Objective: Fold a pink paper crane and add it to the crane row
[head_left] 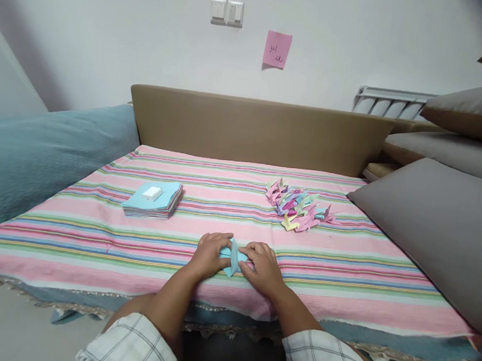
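We are using both hands on a small, folded light-blue paper piece [234, 261], which is resting on the pink, multicoloured-striped fabric cover [109, 237], nearer to us than the thick stack of square coloured paper sheets [166, 200] and to the right of it. Our left hand [211, 255] is clamping the folded piece's left side with thumb and fingers. Our right hand [263, 264] is gripping its right side, the thumb and forefinger tips both pressing on the paper with a slight gap between them; we cannot tell how its other, curled fingers are bearing. A narrow, pale-blue flap is standing up between our hands. A small, white rectangular block [152, 193] is sitting on top of the stack. Well to the stack's right, a heap of folded paper shapes in pink, purple, yellow, green and blue [299, 207] is lying on the cover.
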The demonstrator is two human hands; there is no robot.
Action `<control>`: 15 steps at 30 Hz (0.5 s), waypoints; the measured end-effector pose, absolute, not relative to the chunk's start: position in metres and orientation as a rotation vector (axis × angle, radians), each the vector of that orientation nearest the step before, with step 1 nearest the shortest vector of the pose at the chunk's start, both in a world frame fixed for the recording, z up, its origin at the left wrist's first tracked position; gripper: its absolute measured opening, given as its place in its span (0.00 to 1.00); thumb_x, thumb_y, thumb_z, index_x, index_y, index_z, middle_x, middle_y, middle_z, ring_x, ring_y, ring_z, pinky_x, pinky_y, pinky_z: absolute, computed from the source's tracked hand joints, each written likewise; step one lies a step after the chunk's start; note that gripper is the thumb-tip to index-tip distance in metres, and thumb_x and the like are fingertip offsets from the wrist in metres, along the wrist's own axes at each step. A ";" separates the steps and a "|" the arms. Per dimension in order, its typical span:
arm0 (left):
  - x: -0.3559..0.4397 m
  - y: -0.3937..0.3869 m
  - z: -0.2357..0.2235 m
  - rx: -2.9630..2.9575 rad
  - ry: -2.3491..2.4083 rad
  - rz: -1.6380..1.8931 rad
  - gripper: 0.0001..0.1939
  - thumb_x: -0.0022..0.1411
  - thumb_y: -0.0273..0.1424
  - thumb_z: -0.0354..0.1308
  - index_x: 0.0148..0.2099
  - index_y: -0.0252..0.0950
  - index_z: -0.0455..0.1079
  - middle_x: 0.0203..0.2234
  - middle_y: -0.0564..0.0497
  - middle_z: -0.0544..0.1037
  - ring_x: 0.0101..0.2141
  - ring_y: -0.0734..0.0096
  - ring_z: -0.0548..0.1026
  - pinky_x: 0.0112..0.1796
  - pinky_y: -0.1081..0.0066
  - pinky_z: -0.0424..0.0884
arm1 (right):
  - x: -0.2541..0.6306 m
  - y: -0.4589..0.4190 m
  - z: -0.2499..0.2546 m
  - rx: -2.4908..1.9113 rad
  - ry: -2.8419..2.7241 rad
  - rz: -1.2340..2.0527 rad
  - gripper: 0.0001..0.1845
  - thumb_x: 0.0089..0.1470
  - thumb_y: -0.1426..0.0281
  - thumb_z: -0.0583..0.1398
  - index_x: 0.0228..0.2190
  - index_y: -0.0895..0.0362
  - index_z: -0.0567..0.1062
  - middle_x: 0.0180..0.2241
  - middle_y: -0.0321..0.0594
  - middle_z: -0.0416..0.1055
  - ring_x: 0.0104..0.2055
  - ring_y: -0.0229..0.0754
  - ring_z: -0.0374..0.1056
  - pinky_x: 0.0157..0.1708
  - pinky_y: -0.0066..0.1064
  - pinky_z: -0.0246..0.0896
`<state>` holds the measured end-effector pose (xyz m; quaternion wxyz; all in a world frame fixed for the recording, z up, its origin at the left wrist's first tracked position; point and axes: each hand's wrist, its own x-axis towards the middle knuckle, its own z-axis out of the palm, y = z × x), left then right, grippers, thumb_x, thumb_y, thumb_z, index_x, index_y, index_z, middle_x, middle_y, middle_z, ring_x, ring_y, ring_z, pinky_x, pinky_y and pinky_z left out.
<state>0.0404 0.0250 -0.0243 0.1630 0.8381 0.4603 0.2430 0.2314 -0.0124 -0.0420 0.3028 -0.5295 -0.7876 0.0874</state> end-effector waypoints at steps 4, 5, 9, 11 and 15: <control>0.041 0.023 -0.023 2.355 1.325 0.679 0.11 0.49 0.33 0.63 0.37 0.44 0.70 0.53 0.54 0.70 0.53 0.59 0.65 0.54 0.51 0.52 | 0.232 -0.012 -0.042 -1.403 -2.096 0.236 0.17 0.51 0.65 0.60 0.45 0.48 0.72 0.40 0.38 0.68 0.45 0.44 0.60 0.46 0.38 0.52; 0.042 0.023 -0.022 2.350 1.329 0.672 0.11 0.49 0.33 0.63 0.37 0.44 0.70 0.53 0.54 0.69 0.54 0.59 0.64 0.55 0.51 0.52 | 0.232 -0.013 -0.042 -1.402 -2.098 0.233 0.17 0.51 0.65 0.60 0.45 0.48 0.72 0.40 0.38 0.68 0.45 0.44 0.60 0.46 0.38 0.52; 0.042 0.022 -0.022 2.351 1.328 0.659 0.12 0.49 0.33 0.63 0.38 0.45 0.71 0.54 0.55 0.69 0.54 0.59 0.64 0.55 0.50 0.50 | 0.231 -0.013 -0.041 -1.406 -2.106 0.233 0.17 0.51 0.65 0.59 0.45 0.48 0.72 0.40 0.38 0.68 0.46 0.44 0.59 0.46 0.37 0.52; 0.042 0.022 -0.022 2.351 1.327 0.660 0.13 0.48 0.34 0.64 0.39 0.46 0.71 0.53 0.55 0.70 0.54 0.59 0.64 0.55 0.50 0.50 | 0.231 -0.013 -0.040 -1.410 -2.109 0.238 0.17 0.51 0.65 0.59 0.45 0.48 0.72 0.40 0.37 0.68 0.45 0.44 0.59 0.46 0.37 0.51; 0.043 0.024 -0.024 2.358 1.296 0.738 0.16 0.46 0.34 0.67 0.39 0.46 0.72 0.51 0.54 0.72 0.52 0.60 0.65 0.54 0.54 0.53 | 0.230 -0.014 -0.037 -1.421 -2.110 0.224 0.13 0.51 0.66 0.59 0.41 0.50 0.72 0.39 0.37 0.68 0.44 0.44 0.59 0.45 0.36 0.51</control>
